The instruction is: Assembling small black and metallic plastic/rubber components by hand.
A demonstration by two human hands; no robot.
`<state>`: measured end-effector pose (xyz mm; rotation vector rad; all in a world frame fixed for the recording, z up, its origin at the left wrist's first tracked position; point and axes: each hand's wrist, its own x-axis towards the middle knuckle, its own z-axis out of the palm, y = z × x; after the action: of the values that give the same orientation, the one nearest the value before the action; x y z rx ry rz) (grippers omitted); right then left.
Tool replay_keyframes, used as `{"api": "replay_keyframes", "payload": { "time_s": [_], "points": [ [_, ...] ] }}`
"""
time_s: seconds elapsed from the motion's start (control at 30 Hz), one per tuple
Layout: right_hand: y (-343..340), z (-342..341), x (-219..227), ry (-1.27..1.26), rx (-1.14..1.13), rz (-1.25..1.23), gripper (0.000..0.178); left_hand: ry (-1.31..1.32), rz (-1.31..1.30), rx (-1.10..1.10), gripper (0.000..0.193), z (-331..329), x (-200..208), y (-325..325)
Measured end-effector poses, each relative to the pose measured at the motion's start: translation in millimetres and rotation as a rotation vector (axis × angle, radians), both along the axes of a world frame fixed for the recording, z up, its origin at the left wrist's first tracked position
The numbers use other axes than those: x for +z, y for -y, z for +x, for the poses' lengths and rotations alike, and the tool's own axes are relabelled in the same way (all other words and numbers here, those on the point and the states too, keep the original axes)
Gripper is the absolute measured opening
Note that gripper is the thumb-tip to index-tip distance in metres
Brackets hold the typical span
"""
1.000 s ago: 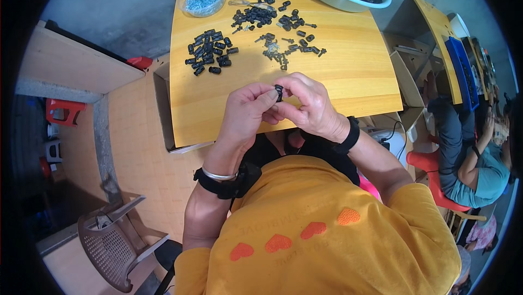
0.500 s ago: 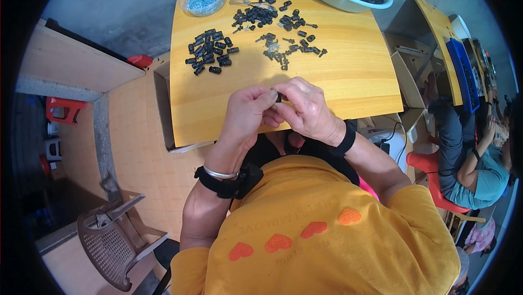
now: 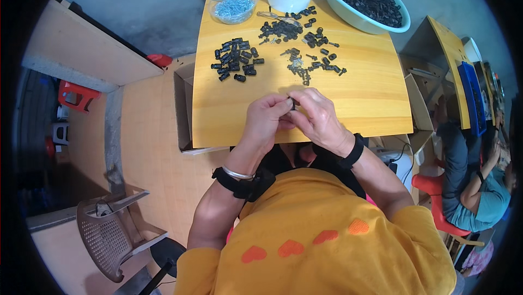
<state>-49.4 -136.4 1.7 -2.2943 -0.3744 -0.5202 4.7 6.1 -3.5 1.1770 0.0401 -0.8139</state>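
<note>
Head view: 2 hands meet at frame center, over the near edge of the worktop [image 3: 376, 110].
Part: 1 small black part [image 3: 294, 103] at frame center, mostly hidden; 2-hand hold probably for fine control.
Left hand [image 3: 266, 119]: nearly closed, thumb and index pinching part.
Right hand [image 3: 323, 122]: curled, fingertips pinching part's other side.
Piles: black cylinders [image 3: 235, 58] upper left of center, loose pieces [image 3: 283, 29] upper center; apart, probably against mixing.
Basin [image 3: 400, 28]: upper right, probably bulk kept clear of hands.
</note>
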Motion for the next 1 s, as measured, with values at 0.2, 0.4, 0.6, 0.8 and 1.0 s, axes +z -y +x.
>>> {"api": "replay_keyframes", "payload": {
  "time_s": [0.2,0.4,0.6,0.8,1.0],
  "points": [
    [2.5,-3.2,0.1,-0.11,-0.082,0.124,0.04,0.021,0.078,0.22,0.013,47.5,-4.8,-21.2],
    [29.5,-10.4,5.9,-0.138,-0.152,0.038,0.035,0.003,0.076,0.437,0.022,92.4,-16.9,-30.7],
    [48.2,-17.8,2.7,-0.163,-0.179,0.001,0.03,0.02,-0.023,0.416,0.03,91.2,-9.0,-23.4],
    [67.8,-13.4,18.1,-0.319,-0.185,-0.066,0.019,0.056,-0.028,0.403,0.028,77.3,-3.0,-22.5],
    [109.4,5.7,24.5,-0.376,-0.309,-0.196,0.012,0.083,0.003,0.21,0.023,34.3,-7.1,0.2]
  ]
}}
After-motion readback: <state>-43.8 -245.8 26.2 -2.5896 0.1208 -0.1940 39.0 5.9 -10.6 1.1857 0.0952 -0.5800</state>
